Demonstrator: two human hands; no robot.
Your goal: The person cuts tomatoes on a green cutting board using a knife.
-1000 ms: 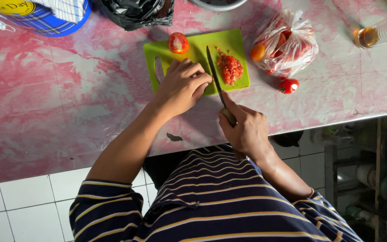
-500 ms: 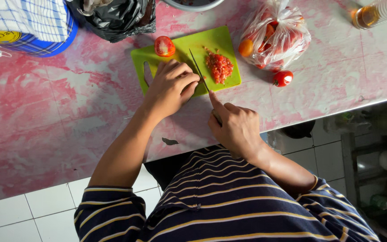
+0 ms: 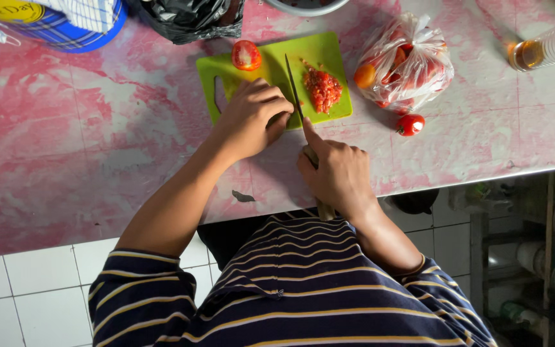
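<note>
A green cutting board (image 3: 319,48) lies on the pink marbled counter (image 3: 97,141). My left hand (image 3: 255,115) rests curled on the board's near part, its fingers bent over something hidden beneath them. My right hand (image 3: 335,170) grips the handle of a knife (image 3: 293,90), index finger along the spine, the blade lying right beside my left fingertips. A pile of chopped tomato (image 3: 321,88) sits to the right of the blade. A halved tomato (image 3: 246,55) lies at the board's far left corner.
A clear plastic bag of tomatoes (image 3: 403,64) lies right of the board, with one loose tomato (image 3: 410,124) near it. A black plastic bag (image 3: 191,19), a blue checked container (image 3: 59,22), a metal bowl rim (image 3: 306,6) and a bottle (image 3: 547,45) line the far edge.
The knife blade has stayed close beside my left fingertips while shifting slightly along the board. My left hand stays curled in place. The view itself has swayed.
</note>
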